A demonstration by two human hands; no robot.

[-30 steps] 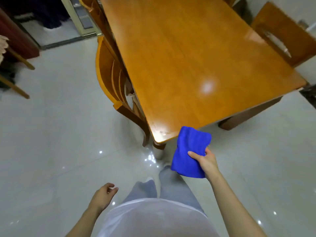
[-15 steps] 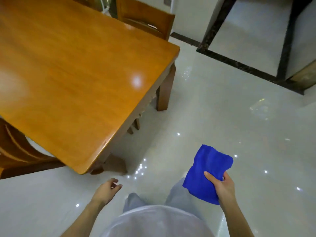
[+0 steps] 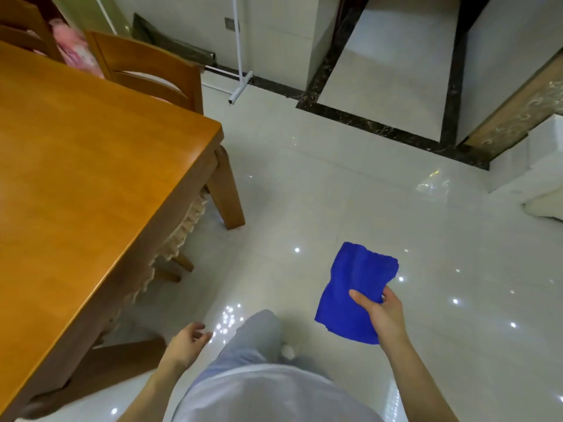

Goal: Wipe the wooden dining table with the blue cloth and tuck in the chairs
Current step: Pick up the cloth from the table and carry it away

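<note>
The blue cloth (image 3: 355,281) is not on the tabletop (image 3: 76,166). It hangs to the right of the tabletop's near corner, well apart from it and over the floor (image 3: 335,193). The right hand (image 3: 382,315) pinches it, thumb across the front and fingers behind. The left hand (image 3: 184,341) hangs just off the tabletop's near edge, fingers loosely curled and holding nothing.

The wood that shows is bare and glossy, with no crumbs or streaks that I can make out. Whether it has been wiped cannot be told from the sheen alone, and its left part runs out of view.

As for the chairs, one with a frilled seat cover (image 3: 179,229) sits pushed under the tabletop's right edge, so it looks tucked in. Another chair (image 3: 143,65) stands at the far edge, its back close against the tabletop, which also looks done. The remaining sides are hidden, so chairs there may still need checking. The cloth has yet to be put away.
</note>
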